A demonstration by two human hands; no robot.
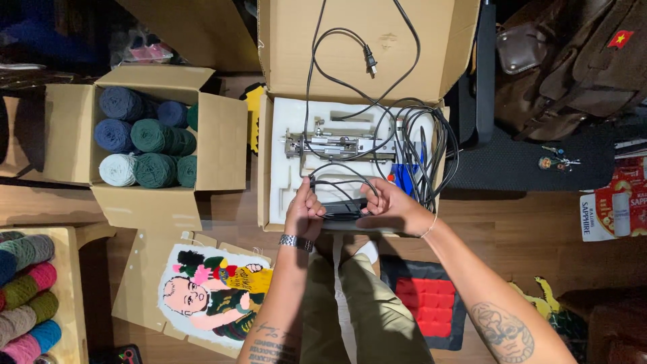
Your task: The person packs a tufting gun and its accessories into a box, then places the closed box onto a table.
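An open cardboard box (290,40) sits on the wooden floor in front of me, lined with white foam (286,195). A metal tool (340,143) lies in the foam, with black cables (431,145) coiled over it and a plug (370,61) resting on the raised flap. My left hand (304,212) and my right hand (391,202) both grip a black power adapter (344,209) at the box's near edge. A watch is on my left wrist.
A second open box (222,135) at the left holds blue, green and pale yarn balls (145,138). More yarn (27,296) lies on a wooden stand at lower left. A tufted picture (212,293) and a red cushion (428,307) flank my legs. Brown bags (573,61) stand at upper right.
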